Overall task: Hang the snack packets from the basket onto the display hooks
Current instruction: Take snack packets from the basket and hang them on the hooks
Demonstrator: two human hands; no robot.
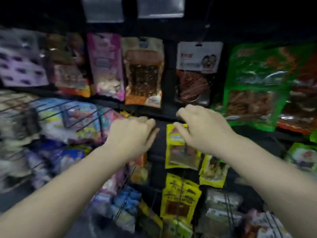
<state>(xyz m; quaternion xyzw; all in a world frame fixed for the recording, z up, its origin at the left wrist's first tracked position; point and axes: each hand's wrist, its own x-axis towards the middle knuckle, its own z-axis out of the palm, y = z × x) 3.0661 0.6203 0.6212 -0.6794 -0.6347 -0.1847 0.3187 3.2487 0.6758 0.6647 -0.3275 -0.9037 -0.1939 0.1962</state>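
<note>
At far left, a wire basket tilts toward the display, keeping its loose snack packets within reach of a person facing the dark rack. The left hand is loosely curled with nothing visibly in it, hovering near the rack's crossbar, probably to steady or find a hook, though blur hides the hook itself. The right hand rests its bent fingers on the top edge of a yellow packet, apparently seating it on its hook; whether they pinch it cannot be told.
</note>
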